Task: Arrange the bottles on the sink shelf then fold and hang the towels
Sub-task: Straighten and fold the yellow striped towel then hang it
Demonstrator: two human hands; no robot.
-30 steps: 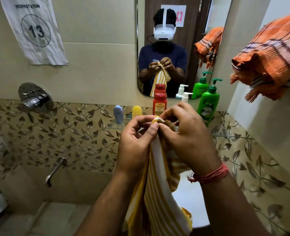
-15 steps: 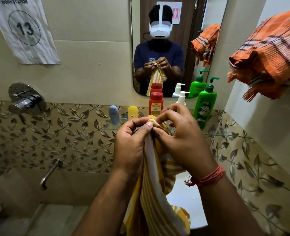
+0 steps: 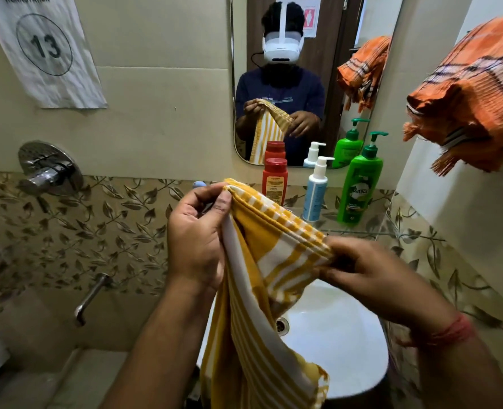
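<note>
Yellow-striped towel (image 3: 262,278) stretched over sink (image 3: 347,349); left hand (image 3: 197,234) and right hand (image 3: 371,276) both pinch its top hem.

— How's the light?
— Soft, warm, even indoor light; no hard shadows; a pale sheen on the white ceramic sink basin (image 3: 333,343) and a glint on the round chrome wall valve (image 3: 49,169).
— Sharpness?
— Centre crisp; the hanging orange checked towel (image 3: 468,93) smears at the right edge; wide-angle bending curves the walls; lower left corner soft.
</note>
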